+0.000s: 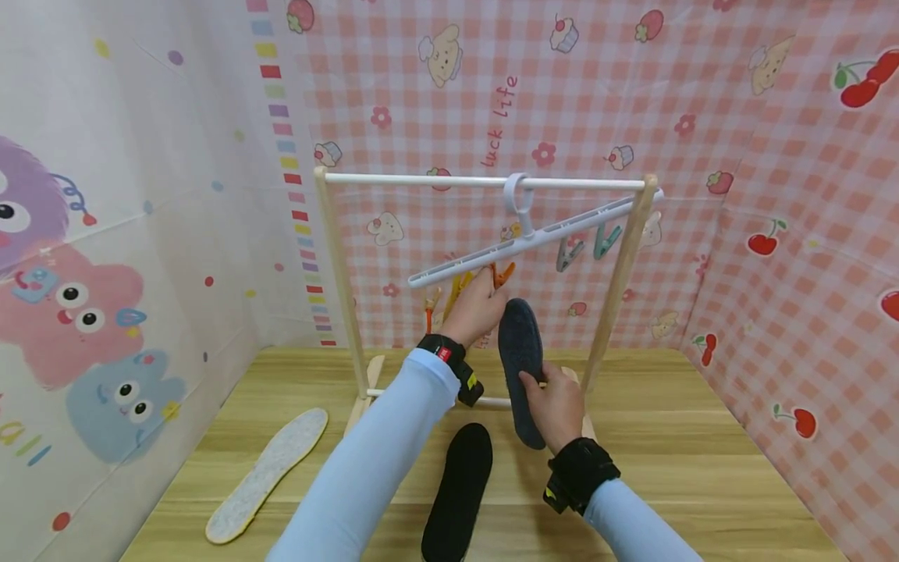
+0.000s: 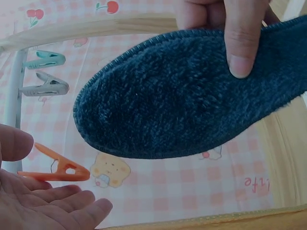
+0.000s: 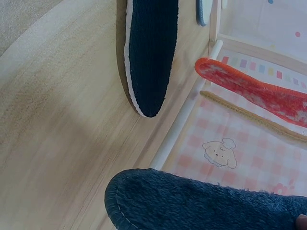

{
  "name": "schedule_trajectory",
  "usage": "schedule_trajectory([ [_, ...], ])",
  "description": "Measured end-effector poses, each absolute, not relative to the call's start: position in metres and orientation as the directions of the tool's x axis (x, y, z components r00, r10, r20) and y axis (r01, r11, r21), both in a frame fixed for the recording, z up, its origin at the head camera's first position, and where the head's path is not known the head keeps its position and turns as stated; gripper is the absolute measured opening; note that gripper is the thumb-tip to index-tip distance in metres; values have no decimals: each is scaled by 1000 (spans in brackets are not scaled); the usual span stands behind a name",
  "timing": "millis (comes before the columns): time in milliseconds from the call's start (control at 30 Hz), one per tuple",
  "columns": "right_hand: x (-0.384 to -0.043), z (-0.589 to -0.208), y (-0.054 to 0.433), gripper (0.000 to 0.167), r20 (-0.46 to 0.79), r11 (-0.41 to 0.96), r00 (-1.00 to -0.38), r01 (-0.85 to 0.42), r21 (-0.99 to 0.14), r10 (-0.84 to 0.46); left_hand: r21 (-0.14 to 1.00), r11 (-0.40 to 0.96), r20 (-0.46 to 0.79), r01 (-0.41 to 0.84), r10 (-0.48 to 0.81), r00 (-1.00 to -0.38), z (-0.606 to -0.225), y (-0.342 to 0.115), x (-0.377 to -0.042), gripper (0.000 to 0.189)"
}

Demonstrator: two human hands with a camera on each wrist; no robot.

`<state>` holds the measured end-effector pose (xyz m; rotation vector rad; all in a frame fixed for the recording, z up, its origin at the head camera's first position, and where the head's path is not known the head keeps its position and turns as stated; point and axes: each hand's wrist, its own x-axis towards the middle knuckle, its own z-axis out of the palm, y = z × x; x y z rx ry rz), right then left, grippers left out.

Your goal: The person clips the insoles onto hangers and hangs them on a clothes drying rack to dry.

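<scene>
My right hand [image 1: 556,406] pinches a dark blue fuzzy insole [image 1: 521,351] near its middle, thumb on the pile side. The insole stands roughly upright below a white hanger [image 1: 485,256]. My left hand [image 1: 477,304] reaches up beneath the hanger, beside an orange clothespin [image 2: 62,167]. In the left wrist view its fingers are extended, the thumb apart from them, with the clothespin just above the fingers. The insole's rounded tip lies to the right of that clothespin, apart from it. A red insole [image 3: 254,88] and a tan-edged one [image 3: 249,115] hang beyond in the right wrist view.
The hanger tilts, right end high, on the white bar of a wooden rack [image 1: 337,273]. Grey [image 1: 569,254] and teal [image 1: 607,240] clothespins hang at its right. A black insole [image 1: 458,492] and a pale grey insole [image 1: 267,478] lie on the wooden table [image 1: 674,468].
</scene>
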<state>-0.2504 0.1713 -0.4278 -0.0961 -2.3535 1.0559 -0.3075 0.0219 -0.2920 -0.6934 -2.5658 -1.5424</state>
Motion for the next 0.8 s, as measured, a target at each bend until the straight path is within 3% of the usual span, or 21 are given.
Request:
schedule_trajectory([
  [333,-249,-430,174,20,477,692,-834,-171,-701,277,910,254,232,328,345,-910,-292,30,-307,52],
  [567,-245,-429,175,21,453,678,-846,-158,-718,282,965,140,175,220,280,-944,-297,33,-312,57],
  [800,-243,-430,176,23,437,670,-855,-151,-727,281,976,42,197,214,249,-948,-301,33,-321,52],
])
